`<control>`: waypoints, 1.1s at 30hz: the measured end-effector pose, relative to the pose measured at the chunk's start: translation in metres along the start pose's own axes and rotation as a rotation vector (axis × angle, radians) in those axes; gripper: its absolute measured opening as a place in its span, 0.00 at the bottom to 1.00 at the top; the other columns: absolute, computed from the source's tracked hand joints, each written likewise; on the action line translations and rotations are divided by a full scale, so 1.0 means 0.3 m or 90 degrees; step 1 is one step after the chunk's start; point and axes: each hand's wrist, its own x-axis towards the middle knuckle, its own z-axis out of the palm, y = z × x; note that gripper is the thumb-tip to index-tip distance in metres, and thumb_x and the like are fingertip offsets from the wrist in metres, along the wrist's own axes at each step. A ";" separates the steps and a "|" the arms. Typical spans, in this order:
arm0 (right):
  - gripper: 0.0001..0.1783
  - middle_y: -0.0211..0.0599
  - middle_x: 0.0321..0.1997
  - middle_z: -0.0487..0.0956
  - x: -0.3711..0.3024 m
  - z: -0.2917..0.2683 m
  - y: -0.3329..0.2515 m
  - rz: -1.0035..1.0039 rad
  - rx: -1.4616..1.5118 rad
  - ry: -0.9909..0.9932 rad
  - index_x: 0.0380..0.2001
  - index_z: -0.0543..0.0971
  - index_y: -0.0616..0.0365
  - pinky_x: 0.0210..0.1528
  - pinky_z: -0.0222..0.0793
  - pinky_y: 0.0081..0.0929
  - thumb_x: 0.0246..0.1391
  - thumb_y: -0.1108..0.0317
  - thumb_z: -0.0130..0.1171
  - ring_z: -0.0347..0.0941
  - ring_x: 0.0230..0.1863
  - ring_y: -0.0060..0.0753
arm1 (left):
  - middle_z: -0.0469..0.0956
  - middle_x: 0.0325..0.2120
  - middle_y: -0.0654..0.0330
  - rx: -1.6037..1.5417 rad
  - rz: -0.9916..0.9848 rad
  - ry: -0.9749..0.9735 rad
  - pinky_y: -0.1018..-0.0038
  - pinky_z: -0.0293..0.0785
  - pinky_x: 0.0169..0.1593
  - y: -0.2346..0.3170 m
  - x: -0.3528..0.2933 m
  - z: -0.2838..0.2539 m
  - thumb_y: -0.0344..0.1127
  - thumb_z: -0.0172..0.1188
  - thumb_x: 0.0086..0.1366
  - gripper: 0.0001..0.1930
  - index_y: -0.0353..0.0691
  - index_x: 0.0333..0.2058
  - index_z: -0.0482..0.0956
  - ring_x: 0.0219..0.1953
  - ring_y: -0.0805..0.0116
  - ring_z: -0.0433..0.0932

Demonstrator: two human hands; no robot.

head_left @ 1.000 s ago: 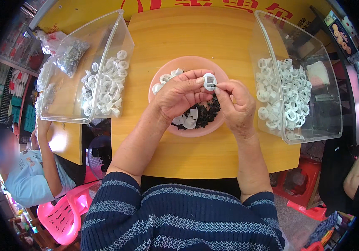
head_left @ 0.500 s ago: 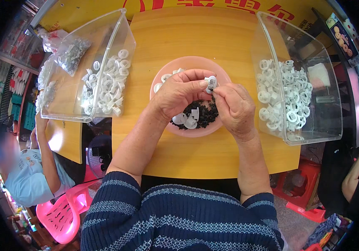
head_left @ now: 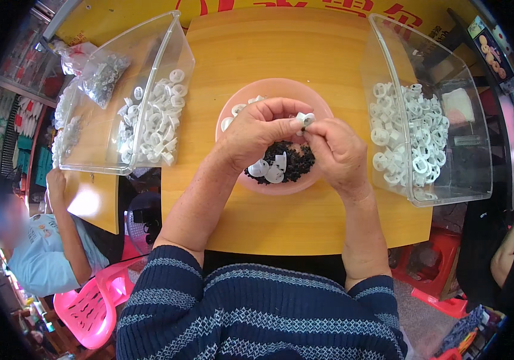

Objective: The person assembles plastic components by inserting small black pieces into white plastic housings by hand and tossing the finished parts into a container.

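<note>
Over the pink bowl [head_left: 257,187], my left hand [head_left: 263,129] pinches a small white plastic ring-shaped part [head_left: 306,119] between thumb and fingers. My right hand [head_left: 338,150] presses its thumb and forefinger together against the lower side of that part. A dark speck shows between the fingertips, too small to tell whether it is a separate piece. Below both hands, many small black pieces [head_left: 296,165] lie heaped in the bowl. Several white plastic parts [head_left: 274,174] rest on the heap, and a few more [head_left: 238,110] are at the bowl's far left side.
Clear plastic bins stand left [head_left: 149,162] and right [head_left: 412,189] on the wooden table [head_left: 257,231], both holding many white parts. A bag of small grey pieces [head_left: 104,81] is by the left bin. Another person [head_left: 53,246] sits at the left beside a pink chair [head_left: 92,315].
The white part has turned in my left fingers, now showing its round opening. My right fingertips have shifted slightly up against it.
</note>
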 end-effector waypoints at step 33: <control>0.09 0.29 0.24 0.73 0.003 0.011 -0.002 0.343 0.265 0.037 0.30 0.70 0.64 0.29 0.68 0.15 0.40 0.77 0.49 0.68 0.25 0.15 | 0.72 0.17 0.66 0.273 0.003 0.116 0.86 0.69 0.22 -0.013 -0.014 0.070 0.25 0.47 0.54 0.11 0.36 0.37 0.72 0.18 0.83 0.70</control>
